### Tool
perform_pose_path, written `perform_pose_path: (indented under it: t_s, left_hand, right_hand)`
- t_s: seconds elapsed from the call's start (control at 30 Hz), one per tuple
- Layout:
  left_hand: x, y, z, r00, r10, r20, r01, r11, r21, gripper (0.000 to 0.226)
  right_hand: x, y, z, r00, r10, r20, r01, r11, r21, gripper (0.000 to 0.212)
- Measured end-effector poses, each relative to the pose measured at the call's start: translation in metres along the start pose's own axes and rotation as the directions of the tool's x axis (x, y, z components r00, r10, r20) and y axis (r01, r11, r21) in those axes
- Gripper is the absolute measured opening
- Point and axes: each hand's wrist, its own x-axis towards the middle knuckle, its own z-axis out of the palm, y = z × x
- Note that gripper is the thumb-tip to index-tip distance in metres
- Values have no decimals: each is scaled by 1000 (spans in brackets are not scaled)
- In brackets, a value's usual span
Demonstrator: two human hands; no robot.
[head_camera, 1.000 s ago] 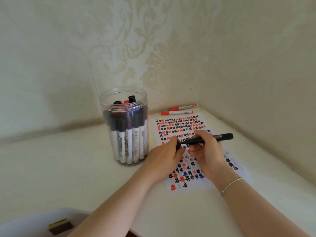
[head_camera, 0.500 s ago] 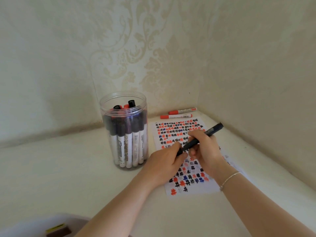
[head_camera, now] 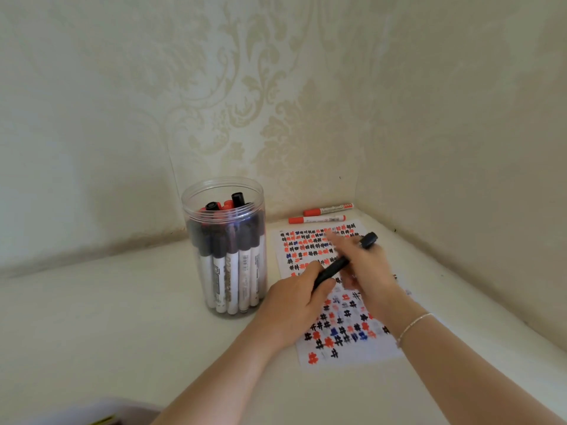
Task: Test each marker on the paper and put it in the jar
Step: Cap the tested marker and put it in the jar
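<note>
Two hands hold a black marker (head_camera: 340, 265) tilted over the marked paper (head_camera: 343, 351) on the desk (head_camera: 122, 317): left hand (head_camera: 294, 308) pinching its lower end, right hand (head_camera: 368, 268) curled round the barrel. Just left stands the jar (head_camera: 225, 246), full of markers.

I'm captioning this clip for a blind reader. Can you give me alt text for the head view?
Both hands hold a black marker over a paper covered in red, black and blue test marks: left hand at its lower end, right hand around the barrel. A clear jar of markers stands left; two red markers lie behind.
</note>
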Motion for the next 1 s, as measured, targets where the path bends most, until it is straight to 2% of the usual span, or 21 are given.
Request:
perform_pose_path:
  t_s: [0.03,0.1,0.17,0.33,0.47,0.57,0.67,0.77,0.83,0.9,0.97,1.0]
  left_hand:
    - [0,0,0,1000,4,-1,-4,1000,0,15]
    - [-2,-1,2,1000,-1,-9,1,1000,5,17]
    - [-1,-2,2,999,-25,-24,25,1000,12,21]
    - [1,-3,3,996,-42,-76,47,997,66,30]
    - [-2,1,1,993,-24,-117,36,994,100,34]
    - [-4,14,-5,973,17,-231,-2,998,65,39]
    - [4,46,-33,886,139,-443,-146,989,17,34]
    - [20,74,-90,760,256,-597,-230,966,121,21]
    - [29,79,-131,667,163,-727,-238,971,-1,15]
    - [34,76,-167,579,-61,-813,-271,926,-262,25]
    - [36,70,-190,512,-196,-837,-311,865,-393,30]
    - [36,66,-197,503,-218,-836,-311,857,-411,29]
  right_hand:
    - [2,-5,-1,994,-43,-100,46,998,34,32]
    - [5,-9,3,969,-120,-214,112,992,-52,29]
    - [6,-9,10,963,-163,-217,127,977,-172,29]
    - [7,-14,24,963,-196,-184,143,953,-267,18]
    - [-1,-18,26,961,-233,-149,192,950,-247,19]
    - [-2,-32,21,970,-182,-159,155,973,-168,21]
    - [3,-53,17,991,-39,-126,65,974,215,23]
    - [4,-89,29,998,1,68,-38,841,539,24]
    - [-3,-115,49,985,-35,168,-75,792,606,20]
    - [-14,-134,72,958,-81,276,-108,789,605,11]
    - [-23,-143,92,924,-144,354,-60,859,508,5]
    - [-25,-143,100,918,-182,352,26,914,405,7]
